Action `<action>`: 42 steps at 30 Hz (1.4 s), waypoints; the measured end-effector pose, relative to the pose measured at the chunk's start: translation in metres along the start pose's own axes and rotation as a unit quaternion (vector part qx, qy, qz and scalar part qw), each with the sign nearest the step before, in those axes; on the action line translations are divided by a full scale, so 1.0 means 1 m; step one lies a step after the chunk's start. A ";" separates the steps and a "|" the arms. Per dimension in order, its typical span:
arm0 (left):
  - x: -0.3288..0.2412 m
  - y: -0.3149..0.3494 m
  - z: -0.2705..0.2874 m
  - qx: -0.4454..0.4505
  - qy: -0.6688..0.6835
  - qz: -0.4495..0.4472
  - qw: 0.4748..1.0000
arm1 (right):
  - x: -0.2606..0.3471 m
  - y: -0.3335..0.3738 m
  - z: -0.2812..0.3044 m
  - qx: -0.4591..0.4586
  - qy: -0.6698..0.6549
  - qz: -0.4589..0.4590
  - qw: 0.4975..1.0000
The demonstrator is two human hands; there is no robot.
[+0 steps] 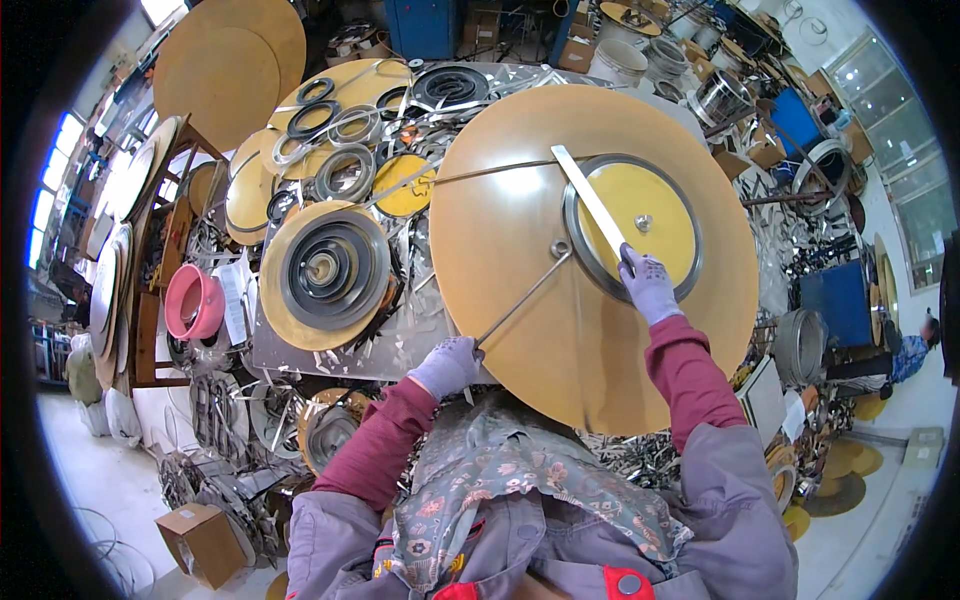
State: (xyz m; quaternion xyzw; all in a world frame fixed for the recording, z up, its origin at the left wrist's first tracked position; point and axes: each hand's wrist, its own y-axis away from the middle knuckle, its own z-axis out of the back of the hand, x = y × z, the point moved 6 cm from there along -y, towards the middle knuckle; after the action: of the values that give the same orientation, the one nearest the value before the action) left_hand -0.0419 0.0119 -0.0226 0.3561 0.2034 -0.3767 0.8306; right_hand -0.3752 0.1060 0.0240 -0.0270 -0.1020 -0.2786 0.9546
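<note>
A large tan round board (500, 240) lies in front of me. On its right half a yellow disc (660, 215) with a small metal hub is ringed by a grey wound metal band (578, 235). My right hand (650, 285), in a light purple glove, is closed around the near end of a flat pale bar (590, 200), which slants up and left across the ring. Close to the board's left lower edge, my left hand (448, 368), also gloved, grips a thin metal rod (522, 300). The rod's far end has a small round head (559, 248) near the ring.
Left of the board stands a smaller disc with dark stepped rings (335, 268). Loose metal rings (345, 172) and strip scraps cover the table behind it. A pink basin (194, 303) sits at the left. A cardboard box (203, 543) is on the floor. Another person (905, 358) is far right.
</note>
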 end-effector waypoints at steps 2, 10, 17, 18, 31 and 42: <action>-0.002 0.001 0.001 0.019 -0.013 -0.005 1.000 | 0.000 0.000 -0.001 0.001 -0.004 -0.001 1.000; -0.004 0.003 -0.008 0.019 -0.013 -0.018 1.000 | -0.003 0.002 0.004 0.002 -0.006 -0.015 1.000; -0.003 0.001 -0.006 0.034 -0.006 -0.002 0.999 | -0.005 0.007 -0.002 -0.010 0.002 0.003 1.000; -0.005 0.002 -0.007 0.035 -0.015 -0.010 0.999 | -0.005 0.008 -0.001 -0.010 -0.006 0.003 1.000; -0.004 0.004 -0.011 0.011 -0.002 0.000 1.000 | -0.007 0.014 -0.001 0.004 -0.010 0.004 1.000; 0.000 0.005 -0.004 0.010 -0.010 -0.020 1.000 | -0.002 0.027 -0.003 0.001 -0.012 0.022 1.000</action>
State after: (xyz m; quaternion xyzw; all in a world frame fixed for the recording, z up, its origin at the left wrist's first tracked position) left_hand -0.0386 0.0167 -0.0230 0.3562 0.1983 -0.3989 0.8214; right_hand -0.3621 0.1295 0.0207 -0.0316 -0.1131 -0.2569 0.9593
